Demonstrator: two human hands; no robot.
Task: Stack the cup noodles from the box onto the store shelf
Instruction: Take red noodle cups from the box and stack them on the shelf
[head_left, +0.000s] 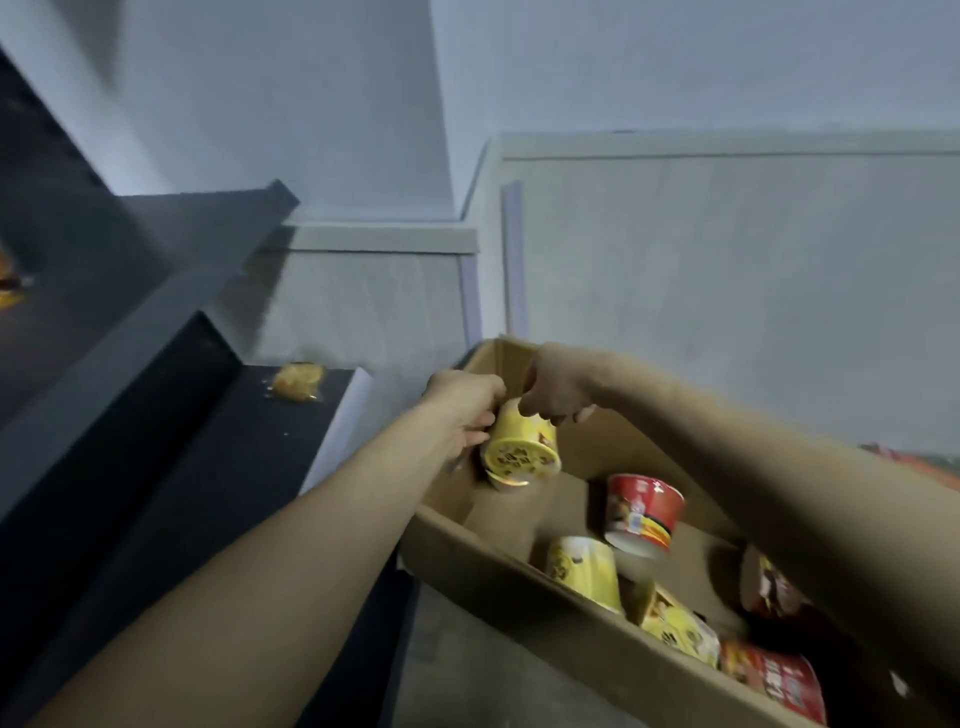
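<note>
A yellow cup noodle (522, 448) hangs tilted over the far left corner of the open cardboard box (498, 582). My left hand (464, 405) grips its left side and my right hand (556, 387) pinches its upper end from the right. Inside the box lie a red cup (644, 512), two more yellow cups (587, 571) (675, 626) and other red cups (774, 678), all on their sides. The dark store shelf (218, 483) runs along the left, with its lower board just left of the box.
A yellow packet (297, 382) lies at the far end of the lower shelf board. An upper dark shelf board (197, 244) juts out above it. A pale grey wall panel (727, 270) stands behind the box. Red packaging (914, 462) shows at the right edge.
</note>
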